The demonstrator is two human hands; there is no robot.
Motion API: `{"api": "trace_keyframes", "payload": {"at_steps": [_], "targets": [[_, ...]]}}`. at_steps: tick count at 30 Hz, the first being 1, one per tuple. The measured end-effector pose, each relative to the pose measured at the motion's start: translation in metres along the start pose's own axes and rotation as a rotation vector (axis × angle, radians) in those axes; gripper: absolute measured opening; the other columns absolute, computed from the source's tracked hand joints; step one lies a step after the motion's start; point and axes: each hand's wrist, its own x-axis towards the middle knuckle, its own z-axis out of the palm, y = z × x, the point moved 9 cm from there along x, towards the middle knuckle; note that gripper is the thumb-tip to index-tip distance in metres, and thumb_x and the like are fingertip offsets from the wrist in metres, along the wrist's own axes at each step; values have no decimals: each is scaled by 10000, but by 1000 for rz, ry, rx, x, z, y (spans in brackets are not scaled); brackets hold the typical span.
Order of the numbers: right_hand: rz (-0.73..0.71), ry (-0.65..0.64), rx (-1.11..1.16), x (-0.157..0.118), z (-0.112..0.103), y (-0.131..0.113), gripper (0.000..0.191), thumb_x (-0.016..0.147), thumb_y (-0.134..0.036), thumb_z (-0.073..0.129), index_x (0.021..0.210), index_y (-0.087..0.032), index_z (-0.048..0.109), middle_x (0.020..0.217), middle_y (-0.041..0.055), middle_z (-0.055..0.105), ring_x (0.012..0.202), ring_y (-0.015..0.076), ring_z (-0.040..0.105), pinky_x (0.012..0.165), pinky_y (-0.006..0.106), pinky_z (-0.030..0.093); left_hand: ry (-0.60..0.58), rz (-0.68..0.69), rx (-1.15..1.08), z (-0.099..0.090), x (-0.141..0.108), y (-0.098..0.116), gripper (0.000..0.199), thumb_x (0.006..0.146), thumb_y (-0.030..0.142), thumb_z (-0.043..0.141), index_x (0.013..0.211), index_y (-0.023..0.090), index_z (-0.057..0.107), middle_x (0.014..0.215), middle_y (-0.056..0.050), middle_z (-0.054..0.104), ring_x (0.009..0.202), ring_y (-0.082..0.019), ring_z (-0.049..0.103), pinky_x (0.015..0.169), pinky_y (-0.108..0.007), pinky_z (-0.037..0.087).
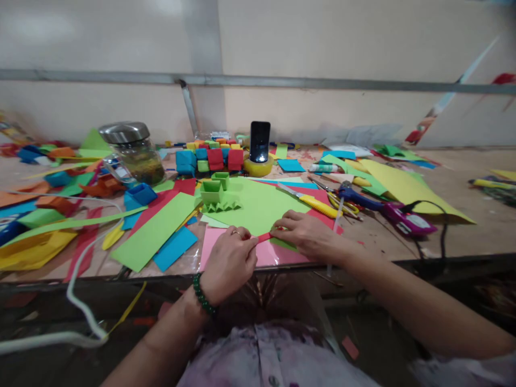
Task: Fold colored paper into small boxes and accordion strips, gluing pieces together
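Note:
A small red paper strip (265, 237) is stretched between my two hands, low over the green and pink sheets at the table's front edge. My left hand (233, 259), with a green bead bracelet at its wrist, pinches the strip's left end. On the other end, the fingers of my right hand (300, 234) are closed. Just beyond lie a large green sheet (258, 201), a zigzag-folded green strip (223, 206) and a small green paper box (212, 192). A yellow-handled cutter (320, 206) lies beyond my right hand.
A phone (259, 141) stands upright at the back centre, beside colourful paper cubes (215, 159). At left are a lidded glass jar (141, 156) and a white cable (80, 306). Blue-handled pliers (358, 197) and a purple glue gun (408, 219) lie right.

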Motion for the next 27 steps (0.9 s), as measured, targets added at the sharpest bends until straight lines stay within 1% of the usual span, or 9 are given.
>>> {"api": "trace_keyframes", "payload": {"at_steps": [3, 6, 11, 15, 19, 24, 27], "targets": [[-29, -43, -29, 2, 6, -6, 257, 928, -141, 419, 1054, -126, 642, 892, 111, 634, 837, 212, 480, 746, 334, 404, -19, 22, 43, 0, 2, 6, 273, 908, 301, 449, 974, 174, 681, 953, -101, 618, 946, -238, 518, 874, -402, 413], [-22, -86, -52, 4, 13, -9, 238, 941, -180, 428, 1064, -120, 623, 867, 94, 610, 807, 211, 468, 730, 334, 386, -38, 26, 77, 2, 4, 13, 334, 925, 383, 423, 1049, 173, 650, 956, -108, 608, 950, -256, 506, 863, -428, 400], [1, -95, -52, 2, 17, -12, 232, 956, -216, 421, 1000, -121, 627, 851, 91, 597, 788, 209, 458, 715, 336, 373, -82, 22, 136, 8, 3, 21, 384, 938, 426, 381, 1080, 168, 628, 982, -113, 608, 955, -274, 502, 825, -432, 379], [-11, -67, -43, -6, 16, -13, 236, 942, -183, 430, 1047, -92, 620, 873, 106, 601, 789, 214, 456, 715, 338, 376, -87, -3, 170, 8, -6, 17, 442, 937, 472, 365, 1190, 177, 576, 1045, -111, 615, 984, -280, 502, 822, -429, 360], [30, -66, -64, -14, 16, -6, 236, 929, -148, 425, 1035, -81, 625, 843, 115, 597, 769, 216, 453, 699, 340, 372, -79, -4, 193, 6, -12, 13, 462, 950, 471, 328, 1222, 172, 551, 1112, -109, 610, 1028, -281, 495, 848, -433, 341], [71, -45, -112, -12, 18, -7, 221, 941, -184, 435, 985, -95, 632, 823, 104, 585, 773, 216, 449, 696, 343, 356, -55, 14, 206, 7, -3, 21, 452, 948, 481, 326, 1106, 164, 607, 987, -107, 621, 960, -270, 511, 815, -418, 352], [59, -27, -66, -9, 18, -14, 214, 942, -227, 462, 1006, -102, 625, 856, 98, 586, 788, 208, 451, 708, 337, 361, -37, 51, 198, 7, 3, 30, 423, 951, 456, 337, 1139, 180, 597, 979, -106, 621, 935, -269, 517, 777, -406, 369]]}}
